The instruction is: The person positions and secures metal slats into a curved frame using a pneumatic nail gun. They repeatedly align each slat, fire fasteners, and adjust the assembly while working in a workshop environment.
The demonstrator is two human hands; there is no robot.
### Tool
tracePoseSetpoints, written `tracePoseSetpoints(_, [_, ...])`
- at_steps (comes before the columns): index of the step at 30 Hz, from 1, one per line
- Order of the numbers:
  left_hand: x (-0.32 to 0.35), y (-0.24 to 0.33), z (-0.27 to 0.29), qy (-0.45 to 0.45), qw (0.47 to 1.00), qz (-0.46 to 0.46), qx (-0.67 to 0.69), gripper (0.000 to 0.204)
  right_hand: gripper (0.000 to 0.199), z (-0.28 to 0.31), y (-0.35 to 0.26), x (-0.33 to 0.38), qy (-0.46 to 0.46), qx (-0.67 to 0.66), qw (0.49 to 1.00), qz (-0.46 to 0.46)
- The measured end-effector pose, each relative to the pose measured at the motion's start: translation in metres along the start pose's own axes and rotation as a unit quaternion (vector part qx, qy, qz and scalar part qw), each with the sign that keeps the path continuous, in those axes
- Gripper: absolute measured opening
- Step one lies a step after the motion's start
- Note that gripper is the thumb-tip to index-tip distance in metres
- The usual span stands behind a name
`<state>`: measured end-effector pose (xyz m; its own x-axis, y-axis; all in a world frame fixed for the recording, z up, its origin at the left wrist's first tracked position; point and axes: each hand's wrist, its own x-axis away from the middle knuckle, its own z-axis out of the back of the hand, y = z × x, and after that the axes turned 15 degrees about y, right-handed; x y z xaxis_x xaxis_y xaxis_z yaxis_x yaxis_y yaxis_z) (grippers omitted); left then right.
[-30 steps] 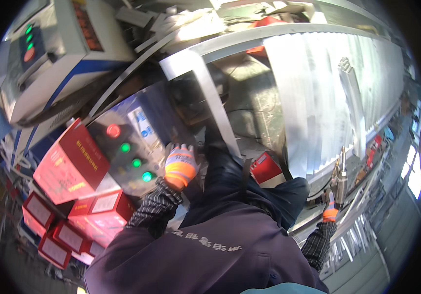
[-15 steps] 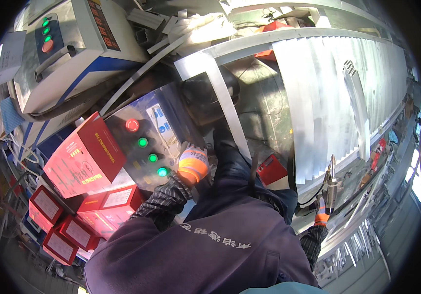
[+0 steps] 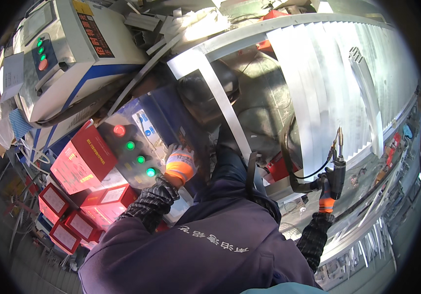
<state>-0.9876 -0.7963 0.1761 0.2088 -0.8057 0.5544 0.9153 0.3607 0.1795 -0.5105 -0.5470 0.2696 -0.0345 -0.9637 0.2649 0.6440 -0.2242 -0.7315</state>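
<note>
My left hand point(image 3: 180, 164), in a white and orange glove, rests on the top of a blue and grey control box point(image 3: 159, 110). Its fingers lie outstretched near the panel's green buttons point(image 3: 141, 159) and a red button point(image 3: 119, 130). On the other side, my right hand point(image 3: 326, 195) is wrapped round a black welding torch point(image 3: 337, 179) with a slim copper-coloured tip point(image 3: 340, 137). The torch points up and away, over the edge of a silver slatted metal panel point(image 3: 313, 98). A dark hose point(image 3: 288, 147) loops beside the torch.
Red cartons point(image 3: 84, 153) stand stacked at the left. Behind them is a white and blue machine point(image 3: 73, 63). A flat metal frame point(image 3: 220, 93) spans the middle, over a dark rounded object point(image 3: 208, 88). Metal strips point(image 3: 362, 245) lie at the lower right.
My right hand has raised the torch and brought it further forward, showing more of the hose. My left hand stays on the control box. The whole view has shifted slightly.
</note>
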Motion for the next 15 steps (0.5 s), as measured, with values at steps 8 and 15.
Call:
tracePoseSetpoints(8, [0.010,0.028,-0.009,-0.096,0.994,-0.019,-0.047,0.054,0.039,-0.026,0.090,0.010,-0.033,0.062,0.994,0.078])
tracePoseSetpoints(15, [0.003,0.044,-0.025,-0.163,0.985,-0.057,-0.006,0.037,0.033,-0.030,0.076,0.048,-0.037,0.123,0.990,0.062])
